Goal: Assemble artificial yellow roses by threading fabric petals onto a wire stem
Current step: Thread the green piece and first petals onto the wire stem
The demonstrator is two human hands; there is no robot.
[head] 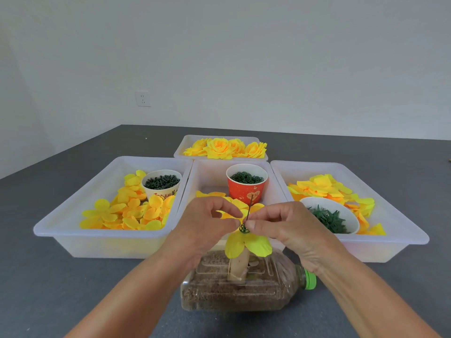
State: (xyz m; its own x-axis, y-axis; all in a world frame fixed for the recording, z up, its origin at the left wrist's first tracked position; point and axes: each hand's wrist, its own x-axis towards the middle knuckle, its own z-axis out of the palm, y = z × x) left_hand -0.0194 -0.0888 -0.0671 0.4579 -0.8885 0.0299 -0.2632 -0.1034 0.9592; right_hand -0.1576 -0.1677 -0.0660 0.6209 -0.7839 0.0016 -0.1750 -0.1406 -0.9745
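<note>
So the step here looks like seating a little green ring (pixel 244 228) down the wire stem (pixel 249 208) onto the petal layer (pixel 246 243) already threaded on it. Both hands are busy: the left hand (pixel 207 223) pinches at the ring and petal from its side with thumb and forefinger, and the right hand (pixel 280 225) pinches right at the base of the wire where the ring sits.

My take on doing it well: keep the wire upright, slide the ring straight down so it doesn't snag the fabric, and hold the petal flat from below so the hole stays centred. Thin fabric will probably bunch if you push one side only.

The stem stands in a paper tube (pixel 239 265) fixed on a plastic bottle (pixel 234 289) lying on its side, filled with something brown and grainy, green cap to the right.

Surroundings: plain pale wall (pixel 268 57) with one socket (pixel 142 98), dark grey surface (pixel 61 276). Four white trays: left tray (pixel 73 228) with loose petals and a cup of dark green bits, middle tray (pixel 207 174) with a red cup (pixel 246 189) of green rings, right tray (pixel 390 228) with petals and a bowl of green pieces, far tray (pixel 185 142) with finished roses (pixel 219 147).
</note>
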